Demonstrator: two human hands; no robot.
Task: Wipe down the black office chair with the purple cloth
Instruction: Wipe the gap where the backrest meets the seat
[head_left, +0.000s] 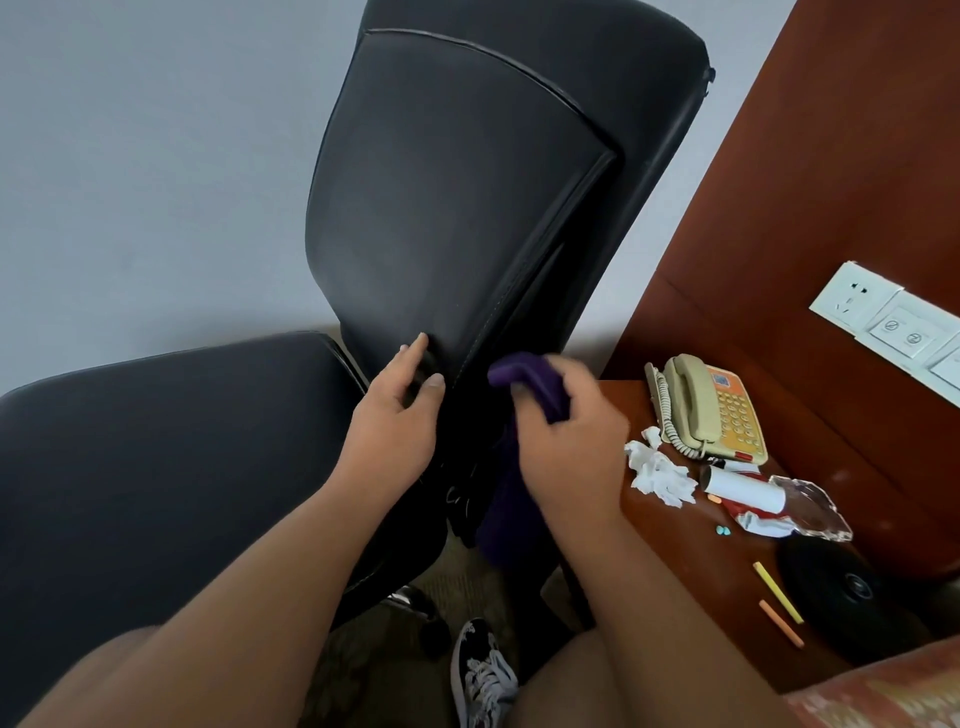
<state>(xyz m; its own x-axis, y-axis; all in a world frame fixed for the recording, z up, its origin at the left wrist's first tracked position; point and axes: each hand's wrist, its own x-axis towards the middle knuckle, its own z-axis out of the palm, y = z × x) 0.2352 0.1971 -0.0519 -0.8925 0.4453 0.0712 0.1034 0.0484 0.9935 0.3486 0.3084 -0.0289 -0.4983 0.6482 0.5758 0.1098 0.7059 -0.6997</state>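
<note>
Left hand (400, 410) grips the black office chair (457, 197), fingers curled round the bottom edge of its backrest. Just beside it, the right hand (569, 441) clutches the purple cloth (527, 382) against the backrest's side, one end hanging down. Farther right, a wooden table (706, 571) bears crumpled tissue (657, 470) and a telephone (706, 405).

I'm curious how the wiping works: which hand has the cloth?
The right hand grips the purple cloth; the left hand has no cloth and only grips the lower back edge of the chair.
</note>
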